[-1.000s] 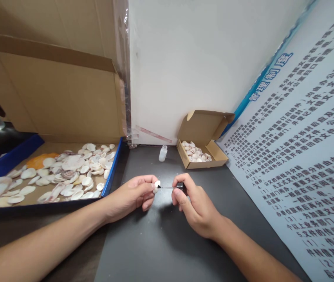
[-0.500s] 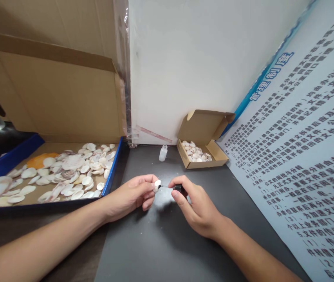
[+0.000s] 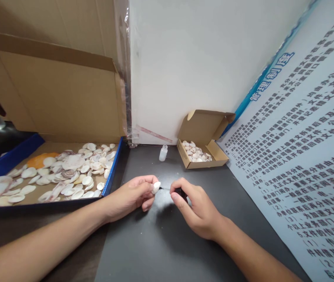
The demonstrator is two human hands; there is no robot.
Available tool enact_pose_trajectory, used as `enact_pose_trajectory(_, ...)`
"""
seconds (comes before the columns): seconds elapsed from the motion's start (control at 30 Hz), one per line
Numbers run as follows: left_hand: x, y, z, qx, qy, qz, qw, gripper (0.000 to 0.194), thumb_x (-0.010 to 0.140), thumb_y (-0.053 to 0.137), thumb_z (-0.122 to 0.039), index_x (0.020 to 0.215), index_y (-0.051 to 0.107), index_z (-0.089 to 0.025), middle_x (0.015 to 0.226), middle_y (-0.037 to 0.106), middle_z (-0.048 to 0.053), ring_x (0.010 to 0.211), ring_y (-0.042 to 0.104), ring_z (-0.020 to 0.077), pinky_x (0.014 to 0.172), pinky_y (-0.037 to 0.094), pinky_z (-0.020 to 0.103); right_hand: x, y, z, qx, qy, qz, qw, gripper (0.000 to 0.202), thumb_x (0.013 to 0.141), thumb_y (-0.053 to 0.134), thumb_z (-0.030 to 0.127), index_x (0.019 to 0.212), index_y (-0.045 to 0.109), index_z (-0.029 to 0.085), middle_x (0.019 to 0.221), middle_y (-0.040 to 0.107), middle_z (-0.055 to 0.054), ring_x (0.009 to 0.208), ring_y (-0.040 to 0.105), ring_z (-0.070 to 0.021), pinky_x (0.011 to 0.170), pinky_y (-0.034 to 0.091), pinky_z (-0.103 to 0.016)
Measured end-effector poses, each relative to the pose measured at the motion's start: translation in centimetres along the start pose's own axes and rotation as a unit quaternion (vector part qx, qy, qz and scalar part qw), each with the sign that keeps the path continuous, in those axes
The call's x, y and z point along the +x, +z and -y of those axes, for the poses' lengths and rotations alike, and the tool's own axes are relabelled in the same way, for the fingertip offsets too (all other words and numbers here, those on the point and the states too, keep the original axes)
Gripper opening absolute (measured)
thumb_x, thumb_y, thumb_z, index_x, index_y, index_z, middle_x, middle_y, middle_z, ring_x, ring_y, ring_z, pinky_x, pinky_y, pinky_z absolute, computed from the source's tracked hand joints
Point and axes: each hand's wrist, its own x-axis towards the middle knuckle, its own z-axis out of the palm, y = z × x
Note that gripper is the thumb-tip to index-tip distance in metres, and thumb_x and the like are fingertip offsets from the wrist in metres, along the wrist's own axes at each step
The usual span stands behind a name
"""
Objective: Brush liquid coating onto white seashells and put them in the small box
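Note:
Between the thumb and fingers of my left hand point(image 3: 139, 192) is a small white shell point(image 3: 156, 187) with dark specks. My right hand point(image 3: 194, 203) grips the black cap of a thin brush point(image 3: 181, 192), whose stem points left. The dark brush tip lies at the shell's right edge; whether it touches cannot be made out. Behind the hands, a small clear bottle point(image 3: 163, 153) with whitish contents stands upright without a cap.
On the left, a blue-rimmed cardboard box point(image 3: 112, 170) holds many loose shells. A smaller open cardboard box point(image 3: 219, 159) of shells sits at the back right. A printed poster point(image 3: 302, 137) slants along the right side, and a white wall point(image 3: 184, 70) rises behind the dark tabletop point(image 3: 143, 250).
The shell has turned in my left hand, so its speckled face shows more. My right hand has shifted slightly, tilting the brush cap.

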Motion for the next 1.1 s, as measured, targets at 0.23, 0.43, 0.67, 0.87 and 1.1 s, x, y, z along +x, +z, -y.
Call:
enact_pose_trajectory(0.23,0.02,-0.04,0.02,0.009,-0.001,0.012,1.0,0.015,0.082,0.058,-0.03,0.077,0.048,-0.019,0.053,0.036,-0.009,0.049,0.029,0.0078,0.052,0.028,0.022,-0.13,-0.05,-0.01,0.022,0.004,-0.026,0.999,0.009,0.098,0.043,0.026,0.093,0.049,0.022,0.065,0.046,0.005,0.056,0.043,-0.0117,0.057,0.034,-0.025)
enact_pose_trajectory(0.43,-0.02,-0.12,0.06,0.016,-0.002,0.01,1.0,0.015,0.082,0.058,-0.03,0.077,0.048,-0.019,0.056,0.033,-0.009,0.05,0.029,0.0078,0.053,0.029,0.022,0.05,-0.04,0.07,0.003,0.011,-0.005,1.0,0.01,0.097,0.044,0.027,0.092,0.051,0.022,0.066,0.049,0.005,0.057,0.046,-0.0119,0.058,0.035,-0.025)
enact_pose_trajectory(0.67,-0.05,0.0,0.05,0.019,-0.001,0.006,1.0,0.016,0.081,0.059,-0.03,0.077,0.047,-0.019,0.056,0.034,-0.009,0.05,0.029,0.0081,0.053,0.028,0.023,-0.19,0.04,-0.22,0.03,-0.01,-0.032,0.999,0.011,0.099,0.042,0.026,0.095,0.051,0.022,0.066,0.051,0.004,0.056,0.048,-0.0119,0.056,0.036,-0.025)
enact_pose_trajectory(0.87,-0.06,-0.07,0.11,0.027,0.001,0.011,1.0,0.012,0.083,0.056,-0.028,0.079,0.048,-0.019,0.055,0.036,-0.009,0.05,0.03,0.0082,0.053,0.028,0.023,-0.12,0.05,-0.03,-0.001,-0.01,-0.012,1.0,0.013,0.098,0.045,0.028,0.1,0.055,0.022,0.065,0.053,0.004,0.055,0.049,-0.0125,0.057,0.038,-0.025)
enact_pose_trajectory(1.1,0.01,-0.27,0.26,0.035,0.002,0.019,0.999,0.016,0.085,0.057,-0.03,0.08,0.047,-0.019,0.054,0.036,-0.009,0.05,0.031,0.0076,0.053,0.027,0.023,0.14,0.05,-0.02,-0.03,-0.003,-0.051,0.998,0.014,0.097,0.044,0.027,0.095,0.056,0.02,0.072,0.06,0.0,0.06,0.053,-0.0136,0.058,0.039,-0.025)
